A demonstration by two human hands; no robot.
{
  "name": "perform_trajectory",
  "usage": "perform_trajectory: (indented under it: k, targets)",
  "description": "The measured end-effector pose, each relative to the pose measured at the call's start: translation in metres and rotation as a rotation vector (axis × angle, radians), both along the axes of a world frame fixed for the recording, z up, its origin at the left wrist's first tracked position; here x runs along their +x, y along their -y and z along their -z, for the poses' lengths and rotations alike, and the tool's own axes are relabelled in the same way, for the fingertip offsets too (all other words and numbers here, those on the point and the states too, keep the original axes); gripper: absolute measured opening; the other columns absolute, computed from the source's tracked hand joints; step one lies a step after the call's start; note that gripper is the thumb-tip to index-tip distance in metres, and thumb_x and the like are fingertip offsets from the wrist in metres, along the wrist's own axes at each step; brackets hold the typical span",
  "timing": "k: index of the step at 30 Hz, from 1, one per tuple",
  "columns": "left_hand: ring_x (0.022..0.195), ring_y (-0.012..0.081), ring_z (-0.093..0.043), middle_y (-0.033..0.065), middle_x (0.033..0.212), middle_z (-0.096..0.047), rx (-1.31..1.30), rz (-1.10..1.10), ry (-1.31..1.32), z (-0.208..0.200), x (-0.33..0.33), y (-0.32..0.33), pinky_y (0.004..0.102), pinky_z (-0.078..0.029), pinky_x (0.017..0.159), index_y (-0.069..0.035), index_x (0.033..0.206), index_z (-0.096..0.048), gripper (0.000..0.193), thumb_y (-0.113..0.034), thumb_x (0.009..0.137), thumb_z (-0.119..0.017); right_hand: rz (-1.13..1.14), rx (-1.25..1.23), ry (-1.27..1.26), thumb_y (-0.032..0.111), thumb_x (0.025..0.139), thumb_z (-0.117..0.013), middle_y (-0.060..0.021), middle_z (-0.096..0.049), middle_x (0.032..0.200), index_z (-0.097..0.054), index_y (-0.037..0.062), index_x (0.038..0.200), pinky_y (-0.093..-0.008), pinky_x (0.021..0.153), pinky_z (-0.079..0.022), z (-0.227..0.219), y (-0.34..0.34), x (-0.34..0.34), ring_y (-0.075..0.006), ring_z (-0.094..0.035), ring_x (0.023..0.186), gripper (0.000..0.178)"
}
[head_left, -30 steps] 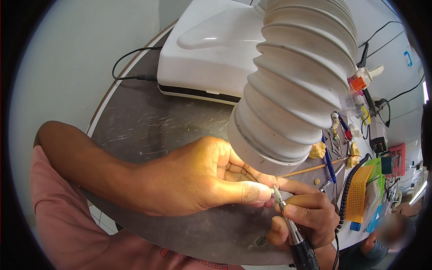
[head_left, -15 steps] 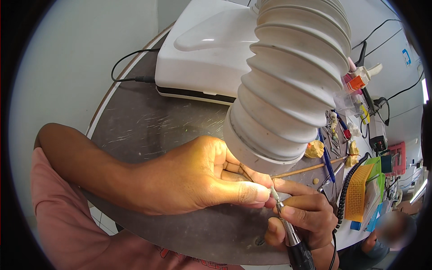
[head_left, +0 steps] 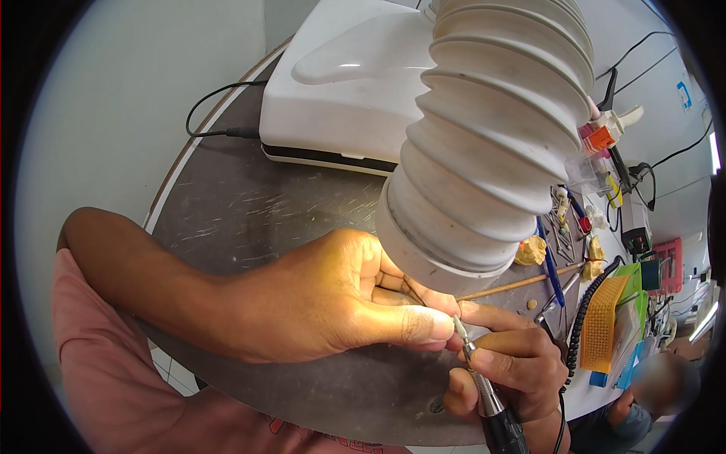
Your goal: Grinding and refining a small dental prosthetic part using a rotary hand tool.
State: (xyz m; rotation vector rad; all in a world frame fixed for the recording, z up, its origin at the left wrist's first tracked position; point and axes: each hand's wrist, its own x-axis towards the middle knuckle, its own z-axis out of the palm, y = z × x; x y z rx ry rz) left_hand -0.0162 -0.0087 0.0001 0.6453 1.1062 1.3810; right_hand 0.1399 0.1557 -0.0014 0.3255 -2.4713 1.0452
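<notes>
My right hand [head_left: 518, 359] grips a rotary handpiece [head_left: 491, 401], silver at the front and black at the rear, tilted up toward my left hand. Its pale, tapered grinding bit [head_left: 460, 328] meets the tip of my left thumb. My left hand [head_left: 348, 303] is closed, thumb pressed against the index finger. Whatever small thing it pinches is too covered by the fingertips to name. Right above both hands hangs the open end of a white ribbed hose [head_left: 484, 151], and bright light falls on my left hand.
Behind stands a white machine [head_left: 340, 91] with a black cable on the scratched grey table [head_left: 242, 204]. To the right lie a wooden stick [head_left: 522, 284], a blue pen-like tool [head_left: 550, 265], yellowish plaster pieces [head_left: 531, 250] and an orange basket [head_left: 603, 321]. Another person [head_left: 624, 412] sits at the far right.
The handpiece has tilted very slightly and its bit has shifted a little at my left fingertips. Both hands otherwise keep their places.
</notes>
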Motion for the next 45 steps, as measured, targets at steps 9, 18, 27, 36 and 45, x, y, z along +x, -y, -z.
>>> perform_trajectory:
  k: [9,18,27,36,45]
  targets:
    - [0.094,0.0090,-0.060,0.0114,0.101,-0.068,0.011,0.012,-0.051,-0.001,-0.001,0.000,0.0216,-0.045,0.087,0.008,0.110,-0.062,0.034,-0.018,0.090,-0.061,0.011,0.032,0.011,0.011,0.071,-0.081,-0.0061,-0.054,0.083,-0.053,0.0099,0.099,-0.0349,0.071,-0.059,-0.005,0.001,0.002,-0.0331,-0.066,0.091,0.040]
    - [0.091,0.0079,-0.059,0.0097,0.100,-0.069,0.020,0.021,-0.070,0.000,-0.001,-0.001,0.0212,-0.044,0.085,0.007,0.109,-0.064,0.034,-0.021,0.089,-0.062,0.008,0.047,-0.004,0.009,0.072,-0.080,-0.0064,-0.054,0.083,-0.052,0.0101,0.101,-0.0355,0.072,-0.059,-0.006,0.001,0.002,-0.0333,-0.066,0.092,0.040]
    - [0.093,0.0124,-0.060,0.0071,0.097,-0.067,0.034,-0.015,-0.064,0.002,0.001,-0.001,0.0267,-0.047,0.082,0.000,0.097,-0.069,0.013,-0.007,0.087,-0.065,0.004,0.004,0.000,0.007,0.071,-0.080,-0.0065,-0.053,0.085,-0.052,0.0092,0.100,-0.0355,0.072,-0.059,-0.004,0.001,0.004,-0.0341,-0.066,0.092,0.041]
    - [0.094,0.0124,-0.060,0.0065,0.097,-0.066,0.024,-0.018,-0.113,0.002,-0.001,-0.001,0.0267,-0.047,0.083,0.000,0.100,-0.065,0.016,-0.007,0.086,-0.065,-0.018,-0.024,0.002,0.006,0.070,-0.081,-0.0061,-0.053,0.085,-0.053,0.0091,0.101,-0.0346,0.071,-0.059,-0.002,0.000,0.002,-0.0339,-0.066,0.091,0.042]
    - [0.094,0.0123,-0.060,0.0062,0.096,-0.066,0.018,-0.027,-0.074,0.000,0.001,-0.002,0.0264,-0.047,0.082,0.000,0.098,-0.066,0.013,-0.007,0.086,-0.065,-0.014,-0.015,0.008,0.007,0.072,-0.080,-0.0064,-0.054,0.084,-0.053,0.0093,0.102,-0.0347,0.071,-0.059,-0.005,-0.002,0.004,-0.0343,-0.066,0.092,0.040]
